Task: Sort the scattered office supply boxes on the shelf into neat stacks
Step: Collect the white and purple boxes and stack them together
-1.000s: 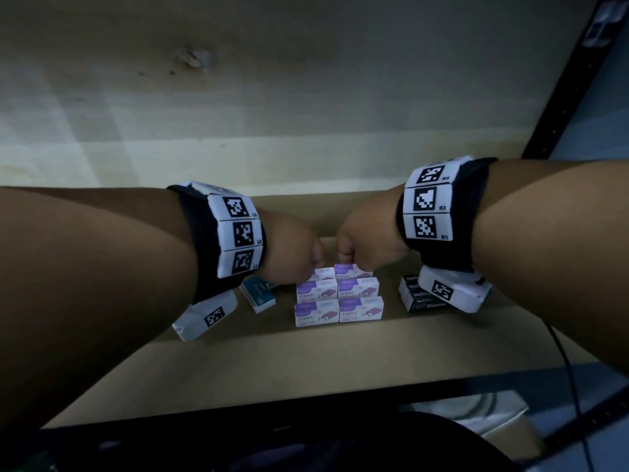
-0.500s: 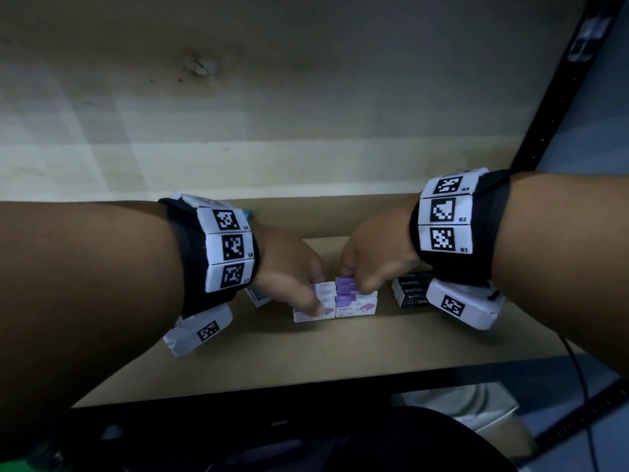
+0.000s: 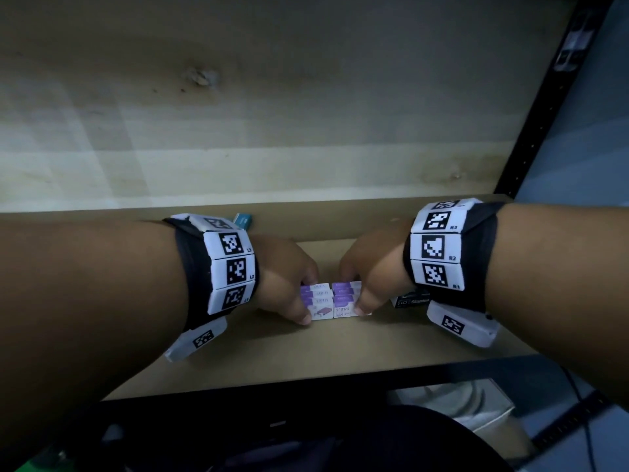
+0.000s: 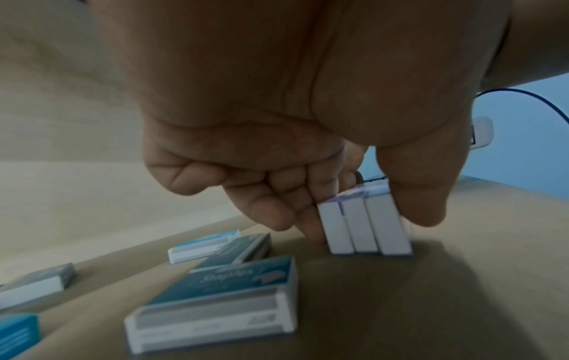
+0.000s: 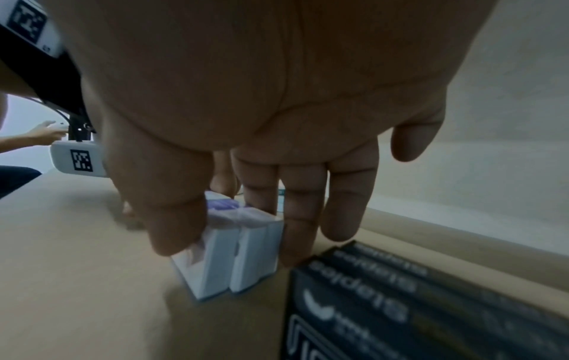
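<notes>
Your left hand and right hand each pinch a row of small purple-and-white cardboard boxes between thumb and fingers. The rows touch between your hands. A black staples box lies just beside your right fingers.

Bare shelf board lies open in front of the purple boxes, hemmed by teal staple boxes on the left and black staple boxes close on the right.

The left hand is pinching three upright white boxes on the shelf, with teal staple boxes lying nearby.
</notes>
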